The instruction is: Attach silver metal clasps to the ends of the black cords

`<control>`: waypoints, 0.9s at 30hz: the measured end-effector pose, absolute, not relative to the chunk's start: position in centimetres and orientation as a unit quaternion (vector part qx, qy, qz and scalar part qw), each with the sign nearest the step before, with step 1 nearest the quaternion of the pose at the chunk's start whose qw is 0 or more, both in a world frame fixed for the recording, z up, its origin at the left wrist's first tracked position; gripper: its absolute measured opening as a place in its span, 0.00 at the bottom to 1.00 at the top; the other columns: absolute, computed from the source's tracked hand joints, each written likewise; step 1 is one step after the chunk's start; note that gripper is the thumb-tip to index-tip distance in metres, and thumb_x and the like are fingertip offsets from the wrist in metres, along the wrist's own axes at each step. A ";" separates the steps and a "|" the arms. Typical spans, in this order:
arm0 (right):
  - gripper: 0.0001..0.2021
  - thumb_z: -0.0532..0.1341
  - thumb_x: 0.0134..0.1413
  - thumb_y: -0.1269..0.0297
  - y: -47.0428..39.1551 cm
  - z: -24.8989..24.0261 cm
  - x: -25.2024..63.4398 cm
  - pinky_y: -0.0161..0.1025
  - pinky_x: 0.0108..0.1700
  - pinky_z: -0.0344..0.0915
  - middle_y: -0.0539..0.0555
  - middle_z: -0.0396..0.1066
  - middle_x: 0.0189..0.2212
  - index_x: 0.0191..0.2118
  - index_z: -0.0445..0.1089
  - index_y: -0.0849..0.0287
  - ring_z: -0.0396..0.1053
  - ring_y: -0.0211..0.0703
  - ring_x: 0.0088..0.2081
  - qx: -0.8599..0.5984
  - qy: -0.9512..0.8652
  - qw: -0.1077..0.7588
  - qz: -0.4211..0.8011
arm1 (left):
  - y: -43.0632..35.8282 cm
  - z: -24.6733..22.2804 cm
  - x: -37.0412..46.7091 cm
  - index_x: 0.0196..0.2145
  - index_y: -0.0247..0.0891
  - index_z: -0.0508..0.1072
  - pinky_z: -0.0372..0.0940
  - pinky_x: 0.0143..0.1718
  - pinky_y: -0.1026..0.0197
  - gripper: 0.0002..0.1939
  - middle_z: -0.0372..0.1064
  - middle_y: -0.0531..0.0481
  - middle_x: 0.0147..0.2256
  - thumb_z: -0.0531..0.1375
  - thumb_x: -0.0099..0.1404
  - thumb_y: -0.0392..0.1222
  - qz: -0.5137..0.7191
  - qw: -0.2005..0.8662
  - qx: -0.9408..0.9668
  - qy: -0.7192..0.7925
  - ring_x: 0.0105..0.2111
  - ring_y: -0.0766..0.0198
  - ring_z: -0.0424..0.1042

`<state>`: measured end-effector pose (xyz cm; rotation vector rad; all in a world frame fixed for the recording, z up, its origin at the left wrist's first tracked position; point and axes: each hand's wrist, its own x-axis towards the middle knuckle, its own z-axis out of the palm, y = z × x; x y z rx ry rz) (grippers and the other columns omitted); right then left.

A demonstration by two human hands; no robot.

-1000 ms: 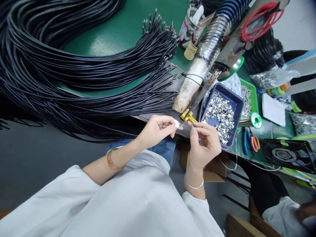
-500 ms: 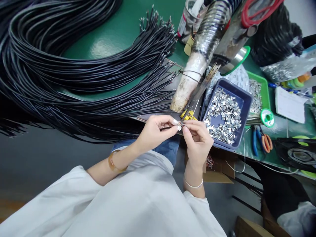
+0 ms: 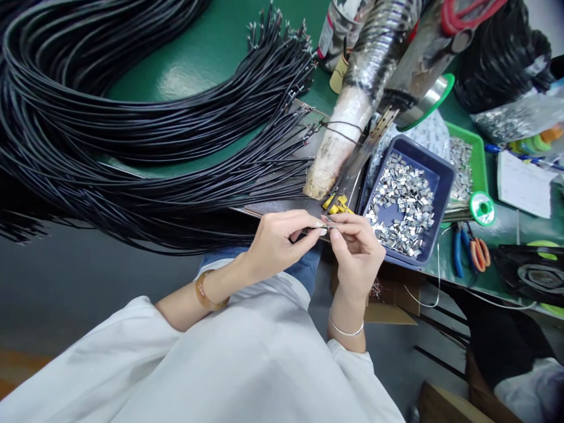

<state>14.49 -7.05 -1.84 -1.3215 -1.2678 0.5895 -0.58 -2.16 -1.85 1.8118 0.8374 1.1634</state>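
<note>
My left hand point(image 3: 279, 242) is closed, its thumb and forefinger pinching the end of a thin black cable point(image 3: 325, 228). Just to the right, my right hand point(image 3: 358, 254) is closed too, fingertips pinched at the same cable tip and nearly touching the left ones. Any small part at the tip is mostly hidden by the fingers. Beyond the hands lies a large bundle of black cables point(image 3: 176, 132) with stripped ends. A blue tray point(image 3: 443, 170) of small silver metal clips point(image 3: 405, 197) stands close to my right hand.
A wrapped duct point(image 3: 339, 141) slants down to the table in front of my hands, beside a yellow object point(image 3: 337, 204). Right of the tray are a green tray point(image 3: 478, 153), a solder spool point(image 3: 482, 208), blue-handled pliers point(image 3: 459, 252) and an orange-handled tool point(image 3: 480, 254).
Both hands stay pinched together, shifting very slightly right. The left fingers have turned over a little, and a short dark stretch of cable now shows between the fingertips. The view has shifted slightly.
</note>
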 end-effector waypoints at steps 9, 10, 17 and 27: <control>0.04 0.66 0.59 0.71 -7.0 -2.2 13.7 0.42 0.42 0.79 0.51 0.77 0.39 0.37 0.76 0.54 0.79 0.41 0.41 -0.563 -0.562 0.576 0.189 | -1.4 -0.1 -1.4 0.32 0.35 0.70 0.52 0.15 0.70 0.13 0.73 0.53 0.21 0.66 0.63 0.47 0.299 0.771 0.459 0.326 0.14 0.75 0.58; 0.03 0.65 0.60 0.70 -7.0 -2.2 13.7 0.42 0.41 0.80 0.51 0.77 0.39 0.38 0.76 0.55 0.79 0.42 0.41 -0.565 -0.561 0.577 0.182 | -1.2 0.0 -1.5 0.33 0.34 0.71 0.50 0.15 0.70 0.13 0.72 0.53 0.21 0.67 0.61 0.47 0.298 0.778 0.447 0.324 0.14 0.76 0.56; 0.08 0.62 0.63 0.73 -7.6 -1.5 13.6 0.43 0.41 0.80 0.52 0.79 0.41 0.45 0.72 0.54 0.80 0.42 0.42 -0.535 -0.623 0.570 -0.015 | -0.7 -0.6 -1.0 0.26 0.32 0.77 0.56 0.25 0.68 0.09 0.66 0.54 0.21 0.70 0.53 0.41 0.366 0.754 0.415 0.354 0.23 0.72 0.61; 0.05 0.62 0.62 0.74 -6.8 -2.3 13.9 0.42 0.42 0.80 0.52 0.80 0.38 0.39 0.71 0.57 0.80 0.41 0.40 -0.548 -0.604 0.575 0.058 | -0.3 -0.2 -1.0 0.26 0.32 0.78 0.55 0.26 0.67 0.06 0.65 0.54 0.21 0.65 0.56 0.39 0.364 0.725 0.453 0.370 0.24 0.71 0.60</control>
